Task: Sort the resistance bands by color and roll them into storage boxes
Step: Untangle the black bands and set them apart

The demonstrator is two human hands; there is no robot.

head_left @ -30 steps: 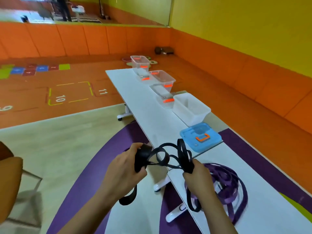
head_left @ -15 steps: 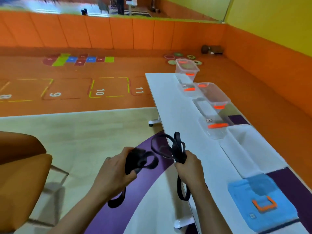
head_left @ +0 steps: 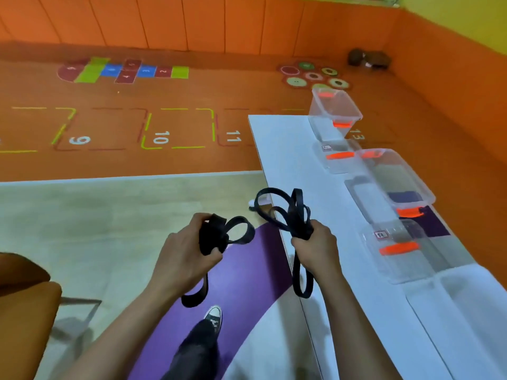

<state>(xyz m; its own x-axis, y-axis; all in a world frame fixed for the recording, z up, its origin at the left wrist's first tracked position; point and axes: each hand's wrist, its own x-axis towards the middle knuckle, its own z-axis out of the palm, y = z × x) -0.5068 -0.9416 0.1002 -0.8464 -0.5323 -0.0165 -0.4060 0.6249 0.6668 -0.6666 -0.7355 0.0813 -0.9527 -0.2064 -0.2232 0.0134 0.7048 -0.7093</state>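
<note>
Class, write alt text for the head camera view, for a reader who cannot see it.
A person's left hand and right hand each grip a looped bunch of black rubber resistance bands, held at the left edge of a long white table. Along its right side stand clear plastic storage boxes with orange latches.

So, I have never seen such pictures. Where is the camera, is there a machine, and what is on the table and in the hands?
There is no machine. A person wears a camera on the head, so the single view looks forward and down at their own two hands. The left hand and the right hand each grip part of a black band; its loops hang between and below them. On the white table stand clear boxes with orange clips, and lids lie beside them.
</note>
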